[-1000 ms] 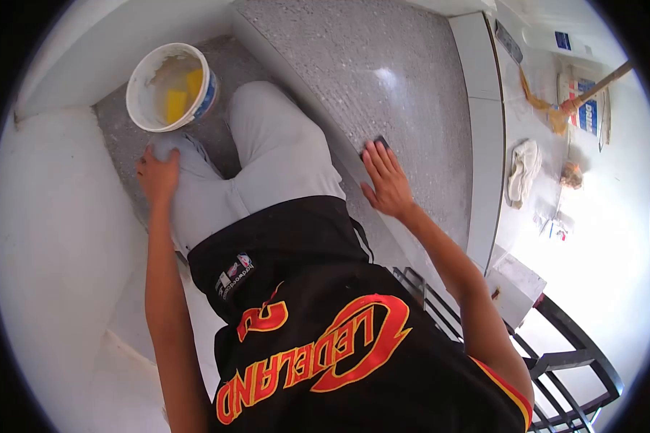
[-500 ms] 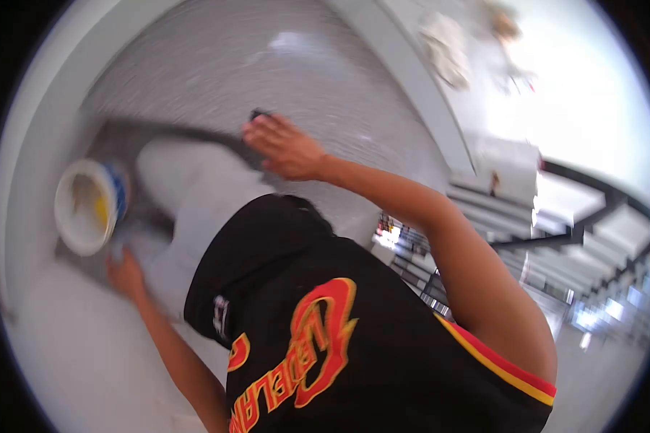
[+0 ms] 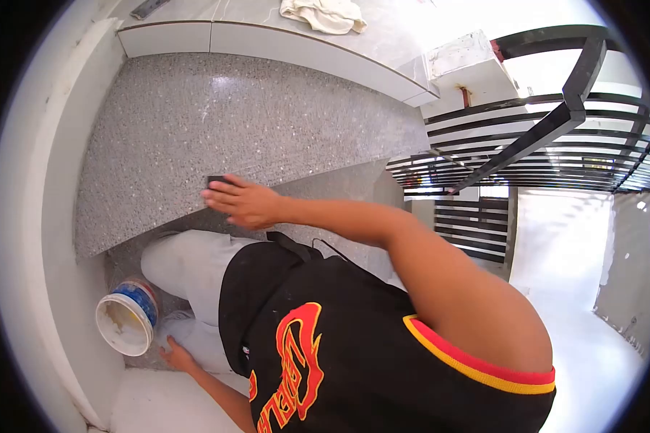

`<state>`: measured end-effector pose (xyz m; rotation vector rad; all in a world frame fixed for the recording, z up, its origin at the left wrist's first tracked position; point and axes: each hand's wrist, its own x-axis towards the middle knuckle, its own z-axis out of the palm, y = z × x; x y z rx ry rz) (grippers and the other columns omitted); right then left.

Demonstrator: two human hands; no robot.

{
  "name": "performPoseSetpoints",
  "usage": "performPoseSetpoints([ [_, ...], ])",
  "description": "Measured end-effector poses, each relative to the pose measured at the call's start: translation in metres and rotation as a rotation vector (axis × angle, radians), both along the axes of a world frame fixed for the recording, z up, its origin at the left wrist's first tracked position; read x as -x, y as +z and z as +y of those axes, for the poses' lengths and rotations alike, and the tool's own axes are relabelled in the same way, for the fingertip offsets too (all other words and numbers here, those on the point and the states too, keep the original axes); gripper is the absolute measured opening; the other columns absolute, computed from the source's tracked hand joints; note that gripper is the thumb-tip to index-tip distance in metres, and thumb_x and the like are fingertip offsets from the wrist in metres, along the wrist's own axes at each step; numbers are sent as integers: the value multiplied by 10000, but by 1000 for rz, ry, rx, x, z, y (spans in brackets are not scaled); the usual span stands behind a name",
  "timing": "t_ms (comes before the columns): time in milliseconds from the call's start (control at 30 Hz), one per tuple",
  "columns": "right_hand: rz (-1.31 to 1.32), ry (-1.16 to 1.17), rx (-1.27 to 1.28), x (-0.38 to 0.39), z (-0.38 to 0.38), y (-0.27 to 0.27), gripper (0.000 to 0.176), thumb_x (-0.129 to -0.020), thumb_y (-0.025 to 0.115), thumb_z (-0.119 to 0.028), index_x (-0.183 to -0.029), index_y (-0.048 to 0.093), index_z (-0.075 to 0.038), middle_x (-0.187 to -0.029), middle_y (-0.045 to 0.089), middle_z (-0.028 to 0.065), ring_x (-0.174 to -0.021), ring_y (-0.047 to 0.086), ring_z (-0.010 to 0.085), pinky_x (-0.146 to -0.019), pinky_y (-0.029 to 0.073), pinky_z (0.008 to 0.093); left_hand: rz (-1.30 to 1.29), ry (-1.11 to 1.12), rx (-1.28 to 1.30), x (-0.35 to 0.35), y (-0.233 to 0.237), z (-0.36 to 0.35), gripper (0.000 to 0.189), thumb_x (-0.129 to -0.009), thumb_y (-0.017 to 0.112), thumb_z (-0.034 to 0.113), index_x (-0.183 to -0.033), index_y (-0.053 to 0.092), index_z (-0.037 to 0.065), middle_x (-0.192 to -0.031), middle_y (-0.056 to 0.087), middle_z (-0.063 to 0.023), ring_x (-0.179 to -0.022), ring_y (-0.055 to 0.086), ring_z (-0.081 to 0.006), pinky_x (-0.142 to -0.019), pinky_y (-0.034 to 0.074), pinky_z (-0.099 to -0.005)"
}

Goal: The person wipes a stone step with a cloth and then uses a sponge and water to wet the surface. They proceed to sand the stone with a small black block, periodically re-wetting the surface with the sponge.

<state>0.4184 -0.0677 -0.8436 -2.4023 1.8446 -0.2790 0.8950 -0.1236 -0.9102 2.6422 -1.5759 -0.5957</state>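
Observation:
My right hand (image 3: 244, 204) lies palm down over a small black block (image 3: 219, 180), fingers stretched across it. It presses the block on the speckled grey stone slab (image 3: 267, 115), close to the slab's near edge. Most of the block is hidden by the fingers, and I cannot make out its exact kind. Lower down, my left hand (image 3: 178, 355) is beside my grey trouser leg with its fingers apart and nothing visible in them. Just past its fingertips stands a white bucket (image 3: 147, 338) with a blue band, tilted toward me in view, with whitish residue inside.
A tiled ledge (image 3: 282, 40) borders the slab's far side, with a pale cloth (image 3: 325, 14) on it. A white wall (image 3: 58, 216) closes off the left. Black metal railings (image 3: 527, 144) run along the right, near a rough white block (image 3: 469, 61).
The view has turned and sharpened. My right hand has shifted with the black block to the slab's near edge. My left hand stays close to the bucket.

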Motion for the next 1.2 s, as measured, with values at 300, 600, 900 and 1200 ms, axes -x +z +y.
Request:
performPoseSetpoints([
  [300, -118, 41, -136, 12, -2, 9, 609, -906, 438, -339, -1376, 305, 25, -1500, 171, 157, -1400, 107, 310, -1138, 67, 445, -80, -119, 34, -5, -19, -5, 773, -772, 589, 576, -1242, 489, -30, -1236, 512, -247, -1134, 502, -361, -973, 388, -422],
  [600, -76, 307, 42, -140, -207, -5, 623, -919, 371, -381, -1381, 297, 32, -1493, 192, 157, -1392, 138, 306, -1134, 107, 417, 0, 133, 33, 42, 30, 11, 723, -756, 625, 481, -1306, 409, 65, -1287, 420, -236, -1229, 362, -388, -1006, 322, -467],
  [900, -85, 216, -91, -16, -85, 8, 674, -852, 547, -360, -1368, 319, 7, -1479, 230, 158, -1385, 174, 305, -1132, 133, 429, 68, 175, 41, 39, 25, 18, 708, -760, 628, 456, -1311, 394, 79, -1326, 355, -256, -1238, 335, -406, -1017, 307, -469],
  [1200, 62, 222, -276, 24, -37, 36, 737, -909, 422, -439, -1408, 189, 51, -1492, 162, 200, -1397, 99, 345, -1123, 71, 456, 13, 158, 31, 45, 21, 8, 692, -756, 623, 444, -1303, 379, 97, -1310, 358, -217, -1196, 369, -398, -961, 359, -507],
])
